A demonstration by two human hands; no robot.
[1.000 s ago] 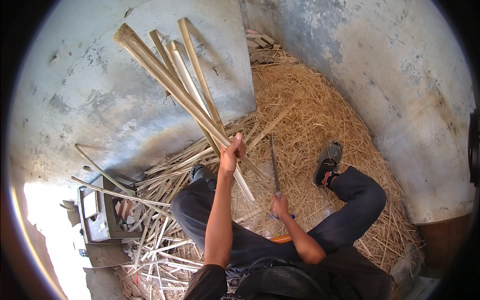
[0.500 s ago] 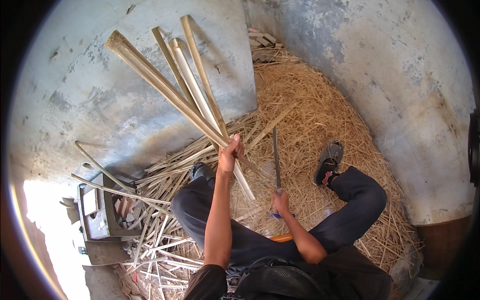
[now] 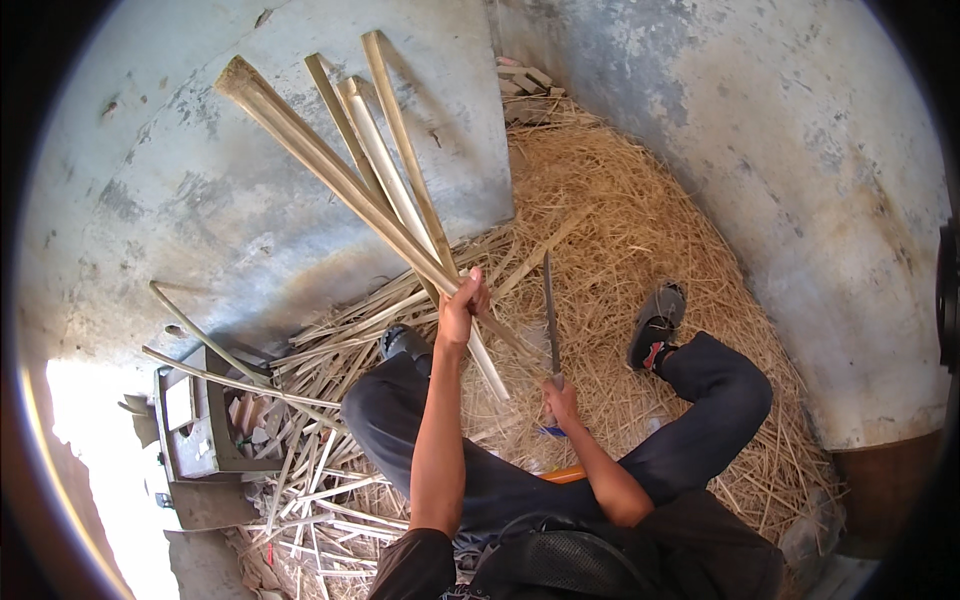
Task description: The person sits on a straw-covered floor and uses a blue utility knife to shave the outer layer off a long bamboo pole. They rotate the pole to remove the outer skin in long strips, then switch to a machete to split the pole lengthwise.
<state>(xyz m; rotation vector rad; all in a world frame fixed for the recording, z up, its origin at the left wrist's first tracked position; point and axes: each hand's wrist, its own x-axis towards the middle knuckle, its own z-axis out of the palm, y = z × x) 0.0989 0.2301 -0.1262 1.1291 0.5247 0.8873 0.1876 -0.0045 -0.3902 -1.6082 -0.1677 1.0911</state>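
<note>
My left hand (image 3: 460,306) is closed around a long split bamboo length (image 3: 325,165), which slants up and left toward the wall. Its lower end passes below the fist toward the knife. In my right hand (image 3: 563,402) is a long, narrow-bladed knife (image 3: 551,315), blade pointing away from me; a bit of blue shows below the grip. Behind the held length, a pale bamboo strip (image 3: 385,160) and a darker bamboo strip (image 3: 402,140) lean on the wall, with another bamboo strip (image 3: 338,120) beside them. The left fist hides where these cross.
Bamboo shavings (image 3: 600,190) cover the floor, with split strips (image 3: 330,350) heaped at the left. A box of scraps (image 3: 205,425) stands by the bright opening. Walls (image 3: 800,150) rise close ahead and right. An orange bar (image 3: 563,475) shows near my lap.
The upper end of the held bamboo has shifted slightly right and down. The knife blade has tilted a little to the left. Both hands keep their grip.
</note>
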